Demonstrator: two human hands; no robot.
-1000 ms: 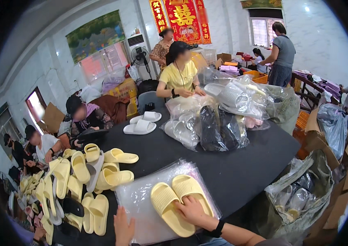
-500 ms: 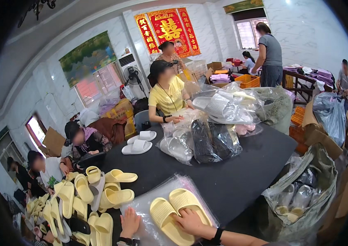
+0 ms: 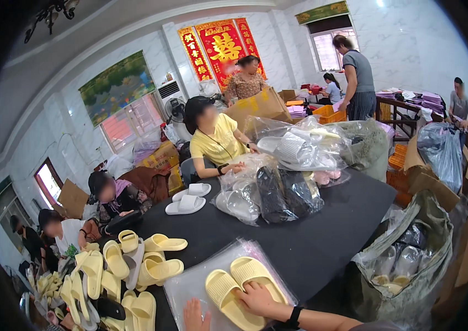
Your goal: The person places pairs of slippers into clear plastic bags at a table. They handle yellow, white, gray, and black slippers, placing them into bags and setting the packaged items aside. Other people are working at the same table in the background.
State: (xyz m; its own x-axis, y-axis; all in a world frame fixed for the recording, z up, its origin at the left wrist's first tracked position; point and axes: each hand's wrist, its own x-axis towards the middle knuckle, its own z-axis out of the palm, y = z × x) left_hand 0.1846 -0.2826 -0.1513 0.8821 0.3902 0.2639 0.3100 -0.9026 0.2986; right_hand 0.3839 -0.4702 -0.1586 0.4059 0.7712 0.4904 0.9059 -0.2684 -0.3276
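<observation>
From where I stand, the yellow slippers (image 3: 225, 289) lie side by side, toes pointing away from the person, on a stack of clear bags (image 3: 188, 280) at the near edge of the black table (image 3: 308, 249). The right hand (image 3: 260, 299) closes over their inner edges, thumb toward one slipper and fingers in the other; with the fingertips partly hidden, I can't tell how hard it squeezes. The left hand (image 3: 195, 316) is open, fingers spread, on the bare film to the left of the pair.

That looks a sound setup to me. One grip across both edges should handle the two as a single piece, so the heels ought to be level. A light left palm would stop the slick film sliding. I'd lift rather than drag, since dragging could ruck the top bag, and I'd steer clear of the heap (image 3: 113, 260) crowding the stack's left side
</observation>
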